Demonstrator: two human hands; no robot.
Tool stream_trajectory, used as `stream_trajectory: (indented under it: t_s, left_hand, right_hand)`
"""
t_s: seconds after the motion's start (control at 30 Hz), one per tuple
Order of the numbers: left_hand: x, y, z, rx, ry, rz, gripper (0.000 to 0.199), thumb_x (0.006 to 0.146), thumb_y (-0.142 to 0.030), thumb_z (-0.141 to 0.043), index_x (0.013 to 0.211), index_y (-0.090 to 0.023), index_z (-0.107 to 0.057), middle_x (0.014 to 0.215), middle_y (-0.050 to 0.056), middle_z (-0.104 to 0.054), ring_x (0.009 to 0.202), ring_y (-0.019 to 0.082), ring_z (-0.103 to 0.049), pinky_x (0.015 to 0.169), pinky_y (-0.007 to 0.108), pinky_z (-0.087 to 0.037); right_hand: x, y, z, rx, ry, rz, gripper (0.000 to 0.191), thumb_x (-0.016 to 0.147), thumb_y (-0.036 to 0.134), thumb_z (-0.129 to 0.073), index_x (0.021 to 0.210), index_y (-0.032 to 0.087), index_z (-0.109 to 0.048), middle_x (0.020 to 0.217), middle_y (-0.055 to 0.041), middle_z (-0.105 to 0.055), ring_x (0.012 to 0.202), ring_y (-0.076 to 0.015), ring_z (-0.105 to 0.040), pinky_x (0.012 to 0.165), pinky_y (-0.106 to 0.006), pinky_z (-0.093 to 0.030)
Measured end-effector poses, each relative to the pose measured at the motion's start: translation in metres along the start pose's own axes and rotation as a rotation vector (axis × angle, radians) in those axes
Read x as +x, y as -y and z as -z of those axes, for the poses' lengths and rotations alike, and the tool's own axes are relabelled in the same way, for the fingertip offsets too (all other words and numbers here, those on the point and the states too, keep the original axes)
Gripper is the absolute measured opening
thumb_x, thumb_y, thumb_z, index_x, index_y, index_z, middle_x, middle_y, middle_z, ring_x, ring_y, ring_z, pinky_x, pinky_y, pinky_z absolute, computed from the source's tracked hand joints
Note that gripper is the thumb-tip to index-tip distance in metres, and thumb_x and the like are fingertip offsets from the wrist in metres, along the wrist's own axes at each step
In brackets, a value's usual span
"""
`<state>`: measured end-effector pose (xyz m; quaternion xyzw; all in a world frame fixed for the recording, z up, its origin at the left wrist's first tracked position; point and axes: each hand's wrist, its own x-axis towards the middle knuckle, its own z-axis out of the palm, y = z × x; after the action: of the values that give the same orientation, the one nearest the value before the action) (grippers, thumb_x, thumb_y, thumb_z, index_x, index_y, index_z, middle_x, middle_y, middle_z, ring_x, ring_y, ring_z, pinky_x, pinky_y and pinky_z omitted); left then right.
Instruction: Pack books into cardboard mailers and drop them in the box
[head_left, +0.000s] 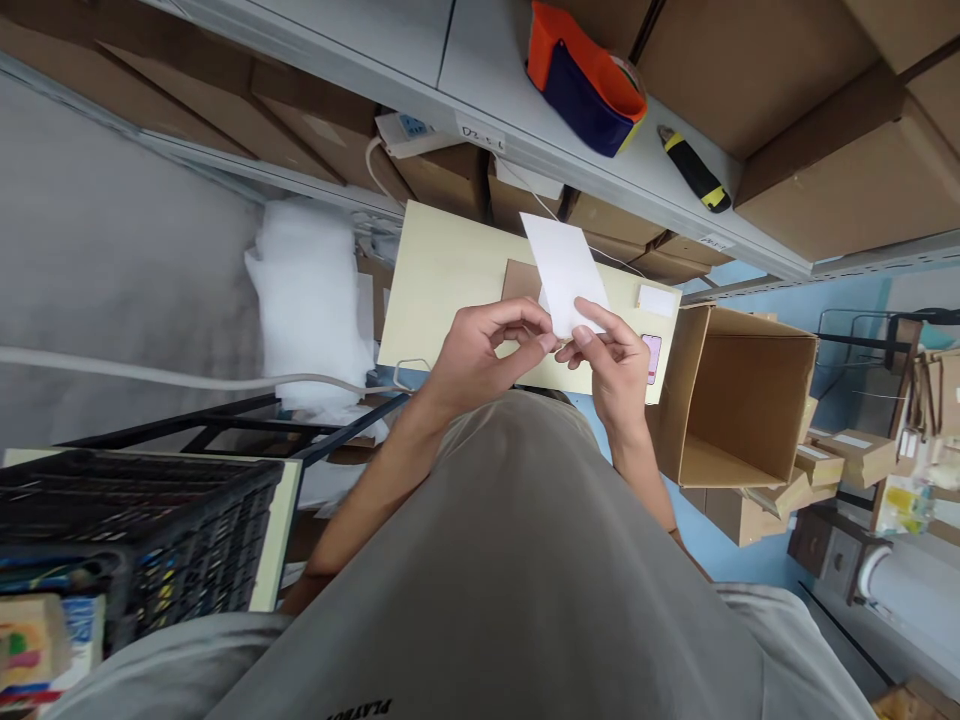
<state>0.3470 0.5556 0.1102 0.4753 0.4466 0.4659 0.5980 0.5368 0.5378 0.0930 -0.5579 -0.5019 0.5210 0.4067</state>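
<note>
A white sheet or card [566, 262] is held upright over the pale yellow tabletop [442, 270]. My right hand [611, 355] grips its lower edge between thumb and fingers. My left hand [495, 345] is closed in a pinch at the sheet's lower left corner, its fingertips close to those of my right hand. Whether a small item sits between the fingertips is too small to tell. Behind the sheet lies a brown cardboard piece [519, 281], partly hidden. A phone with a pink screen [652, 358] and a small white card [656, 300] lie on the table's right side.
An open cardboard box [742, 400] stands right of the table. Above the table's far edge runs a grey shelf [495, 110] with an orange and blue holder [585, 85] and a black-yellow cutter [694, 168]. White wrapping [307, 300] and a black crate [202, 550] are at left.
</note>
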Motion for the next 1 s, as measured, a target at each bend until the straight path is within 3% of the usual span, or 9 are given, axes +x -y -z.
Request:
stream_trajectory:
  t_s: [0.27,0.67,0.83,0.93,1.0]
  left_hand:
    - [-0.004,-0.006,0.016,0.004,0.014,-0.061,0.027,0.091,-0.044,-0.086,0.081,-0.022,-0.074,0.083,0.004,-0.075,0.075,0.018,-0.072,0.075,0.036,-0.066]
    - [-0.016,-0.007,0.046,0.0,0.039,-0.051,0.033,0.088,-0.052,-0.09,0.085,-0.023,-0.074,0.085,0.004,-0.074,0.083,0.021,-0.075,0.074,0.035,-0.064]
    - [-0.02,-0.005,0.052,0.164,-0.07,-0.185,0.032,0.085,-0.05,-0.095,0.097,-0.025,-0.079,0.097,0.005,-0.076,0.085,0.02,-0.072,0.072,0.033,-0.061]
    - [-0.02,-0.009,0.056,0.307,-0.046,-0.333,0.017,0.091,-0.047,-0.09,0.094,-0.031,-0.084,0.1,0.006,-0.076,0.093,0.023,-0.072,0.083,0.04,-0.062]
    - [-0.022,-0.011,0.055,0.331,-0.041,-0.34,0.015,0.092,-0.047,-0.088,0.089,-0.033,-0.084,0.097,0.006,-0.076,0.098,0.025,-0.072,0.09,0.043,-0.062]
  right_hand:
    - [-0.005,0.012,-0.022,0.042,0.028,-0.053,0.046,0.106,0.066,-0.072,0.137,0.032,-0.078,0.086,0.0007,-0.083,0.084,-0.0198,-0.085,0.072,-0.032,-0.066]
    - [-0.018,0.018,-0.047,-0.074,0.046,0.01,0.054,0.103,0.068,-0.076,0.144,0.034,-0.073,0.091,0.0002,-0.085,0.082,-0.0202,-0.084,0.071,-0.034,-0.067]
    - [-0.02,0.025,-0.049,-0.099,-0.033,0.023,0.046,0.101,0.07,-0.077,0.125,0.031,-0.08,0.091,-0.0009,-0.084,0.084,-0.0214,-0.084,0.074,-0.036,-0.069]
    - [-0.02,0.031,-0.043,-0.114,-0.042,0.058,0.045,0.098,0.07,-0.081,0.113,0.028,-0.082,0.097,-0.0026,-0.085,0.085,-0.0209,-0.084,0.078,-0.036,-0.07]
    - [-0.019,0.034,-0.04,-0.136,-0.023,0.072,0.045,0.096,0.069,-0.084,0.113,0.027,-0.082,0.1,-0.0029,-0.084,0.084,-0.0202,-0.083,0.079,-0.036,-0.07]
